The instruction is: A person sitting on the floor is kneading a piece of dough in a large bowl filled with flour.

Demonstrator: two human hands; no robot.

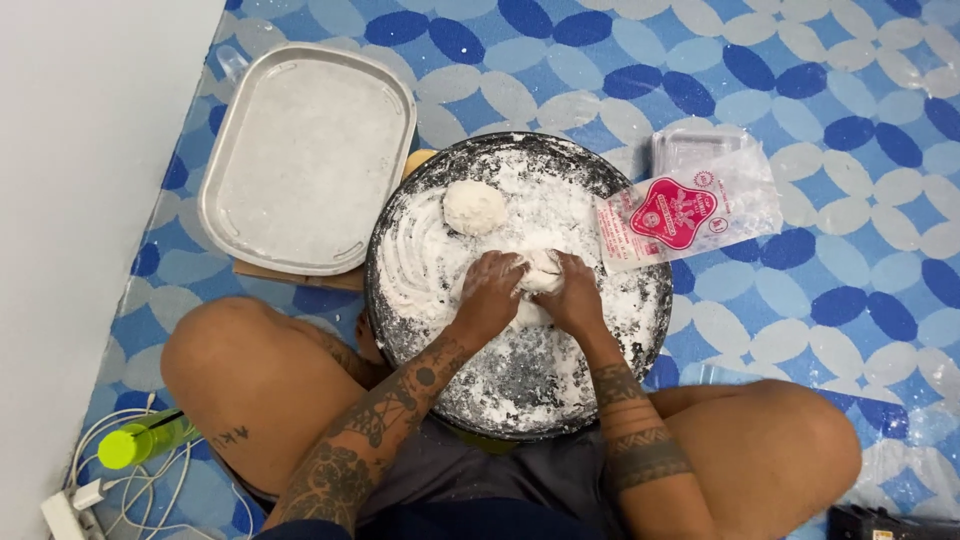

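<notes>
A round dark pan (pixel 400 330) dusted with white flour sits on the floor between my knees. My left hand (pixel 488 290) and my right hand (pixel 572 290), both coated in flour, are pressed together around a lump of white dough (pixel 543 270) in the middle of the pan. A second dough ball (pixel 474 207), rounded and floured, rests at the far side of the pan, apart from my hands.
A rectangular metal tray (pixel 305 155) dusted with flour lies at the far left on a board. A clear plastic flour bag with a red label (pixel 685 212) leans on the pan's right rim. A green bottle (pixel 145 440) and white cables (pixel 110 490) lie by my left knee.
</notes>
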